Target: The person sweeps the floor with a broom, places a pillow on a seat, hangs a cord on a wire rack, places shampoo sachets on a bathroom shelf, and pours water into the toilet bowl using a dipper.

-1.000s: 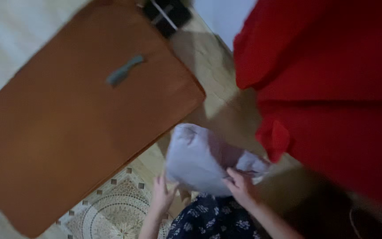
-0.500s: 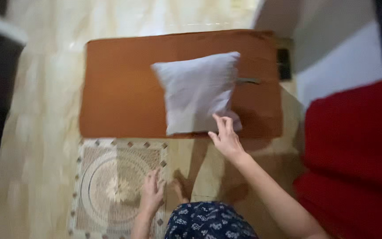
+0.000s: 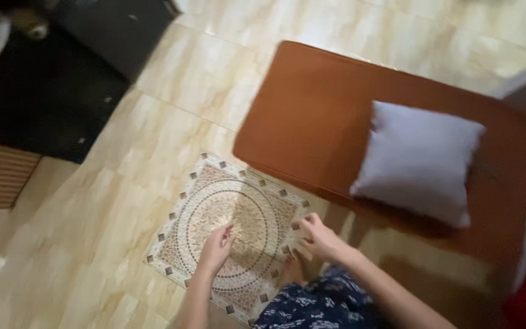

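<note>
Both hands hover empty over the patterned floor tile (image 3: 226, 225), the left hand (image 3: 216, 248) and right hand (image 3: 318, 237) each with grip loosely spread. Far right, a grey pillow (image 3: 418, 161) lies on the orange mat (image 3: 312, 128).

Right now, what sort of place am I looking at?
Most likely a room in a home, seen from above. Glossy beige floor tiles with a patterned mosaic tile, an orange-brown floor mat bearing a pale cushion, and dark furniture at the edge.

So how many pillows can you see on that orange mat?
1. A single pale grey pillow lies on the right part of the orange mat, apart from both hands. The mat's right end runs out of view, so another could be hidden there.
</note>
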